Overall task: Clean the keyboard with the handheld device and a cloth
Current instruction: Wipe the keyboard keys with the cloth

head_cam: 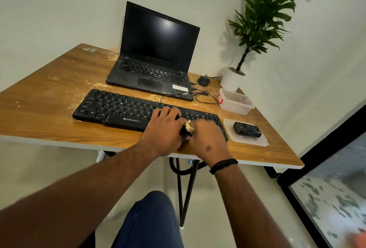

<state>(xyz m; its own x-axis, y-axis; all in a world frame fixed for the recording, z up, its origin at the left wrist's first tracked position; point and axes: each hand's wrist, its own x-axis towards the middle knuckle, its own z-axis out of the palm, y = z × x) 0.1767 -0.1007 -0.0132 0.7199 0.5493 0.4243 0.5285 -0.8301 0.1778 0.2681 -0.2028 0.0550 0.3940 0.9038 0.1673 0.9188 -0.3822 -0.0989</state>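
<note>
I see a wood-grain tabletop (49, 97), semi-gloss, scuffed with pale worn patches near the laptop (152, 65). Keyboard (118, 107) is matt black plastic. Laptop shell is matt black, smudged and dusty on the palm rest; its screen is glossy with a light glare. Cloth (189, 126) looks pale yellow, soft, bunched. Container (235, 101) and lid (255, 141) are clear frosted plastic. Handheld device (247, 130) is glossy black plastic. Pot (231, 79) is smooth matt white.
</note>
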